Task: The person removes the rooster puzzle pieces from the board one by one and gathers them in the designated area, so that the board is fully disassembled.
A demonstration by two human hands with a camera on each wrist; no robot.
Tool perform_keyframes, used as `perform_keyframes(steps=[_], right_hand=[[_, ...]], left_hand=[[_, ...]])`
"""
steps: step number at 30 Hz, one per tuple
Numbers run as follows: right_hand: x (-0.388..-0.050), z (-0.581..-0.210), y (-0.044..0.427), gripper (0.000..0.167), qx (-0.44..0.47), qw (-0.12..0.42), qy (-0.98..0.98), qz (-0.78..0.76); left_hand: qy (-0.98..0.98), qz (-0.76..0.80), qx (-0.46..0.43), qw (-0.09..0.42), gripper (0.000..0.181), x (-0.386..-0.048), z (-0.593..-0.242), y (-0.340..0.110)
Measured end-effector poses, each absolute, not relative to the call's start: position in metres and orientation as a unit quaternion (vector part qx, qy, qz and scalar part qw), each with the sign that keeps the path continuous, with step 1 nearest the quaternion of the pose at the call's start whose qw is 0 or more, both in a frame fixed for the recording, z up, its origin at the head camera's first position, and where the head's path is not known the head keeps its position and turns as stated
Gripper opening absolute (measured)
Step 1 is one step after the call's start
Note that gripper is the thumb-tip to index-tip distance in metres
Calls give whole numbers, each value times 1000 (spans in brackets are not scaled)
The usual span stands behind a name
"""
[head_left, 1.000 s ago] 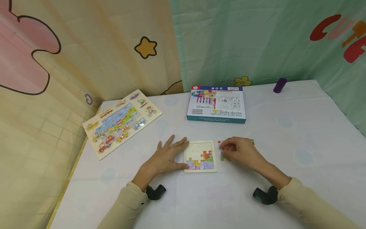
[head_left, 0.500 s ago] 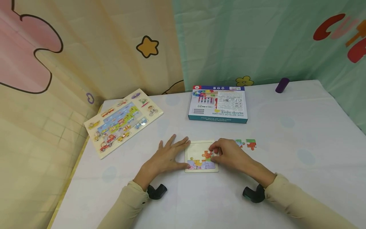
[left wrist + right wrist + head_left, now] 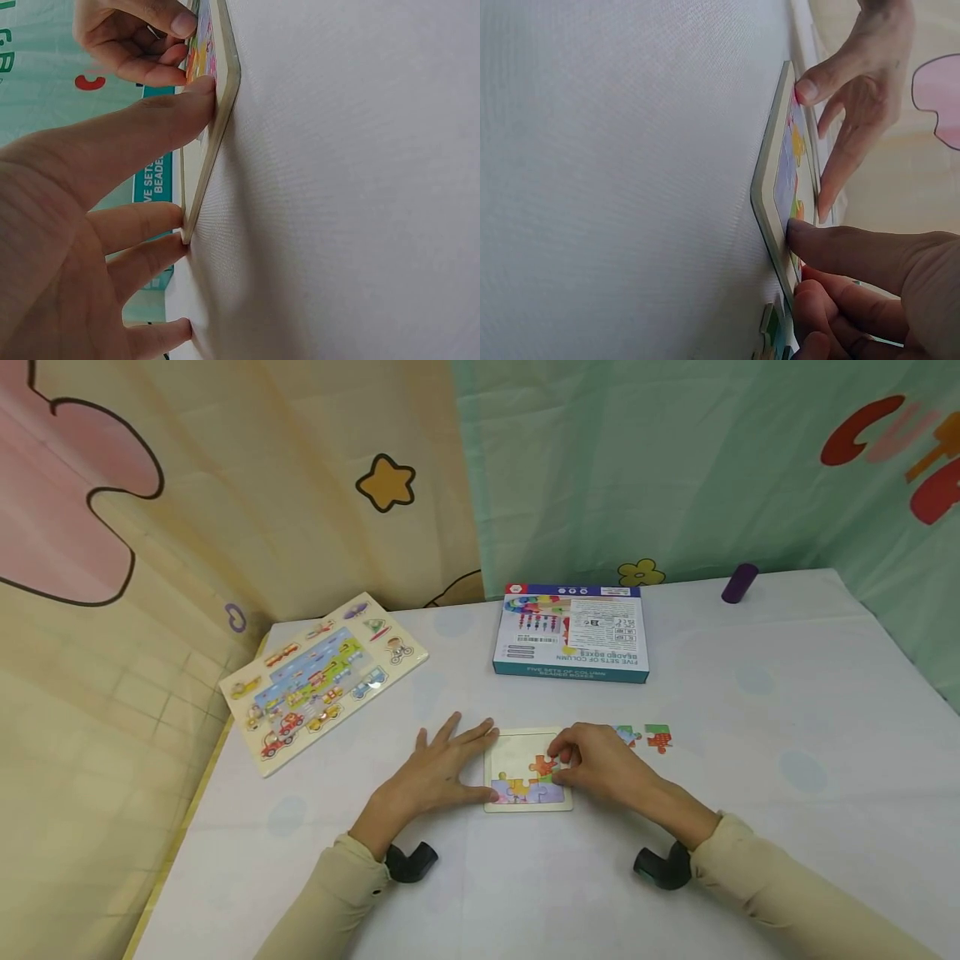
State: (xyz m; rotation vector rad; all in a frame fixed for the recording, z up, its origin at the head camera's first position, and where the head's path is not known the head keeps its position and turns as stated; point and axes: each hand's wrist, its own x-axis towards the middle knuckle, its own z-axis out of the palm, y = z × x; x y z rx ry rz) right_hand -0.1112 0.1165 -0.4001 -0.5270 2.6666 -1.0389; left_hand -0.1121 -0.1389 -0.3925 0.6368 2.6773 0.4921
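Note:
A small square puzzle board [image 3: 528, 807] with a pale frame lies on the white table, its lower part and right side filled with coloured pieces. My left hand [image 3: 431, 777] rests at its left edge, fingers spread, thumb on the lower left corner; in the left wrist view that thumb [image 3: 199, 94] presses the frame. At the board's right edge my right hand [image 3: 611, 768] pinches a puzzle piece between thumb and fingers, mostly hidden by the fingertips. Beside that hand lie two loose pieces, one blue and green [image 3: 628, 737], one green and red [image 3: 658, 737].
A larger picture board [image 3: 322, 681] with vehicle shapes lies tilted at the back left. A flat box [image 3: 570, 635] of beaded columns lies behind the small board. At the back right edge is a purple cylinder [image 3: 740, 583]. Patterned curtains hang behind the table.
My right hand has moved left from the loose pieces to the small board's right edge, with a piece in its fingers, uncovering two loose pieces. My left hand has stayed on the board.

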Motion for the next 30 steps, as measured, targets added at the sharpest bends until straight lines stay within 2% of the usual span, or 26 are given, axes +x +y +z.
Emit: perform_keyframes(steps=[10,17,30], right_hand=[[-109,-402,115,26,-168,105,908,-368],[-106,-402,116,25,-191,100,897,-386],[-108,-398,121,10,-181,111,890,-403]], left_hand=[[943,177,223,170,88,-112,-393,-139],[944,174,223,169,88,-112,-392,-138],[945,169,223,170,89,-111,-392,-138]])
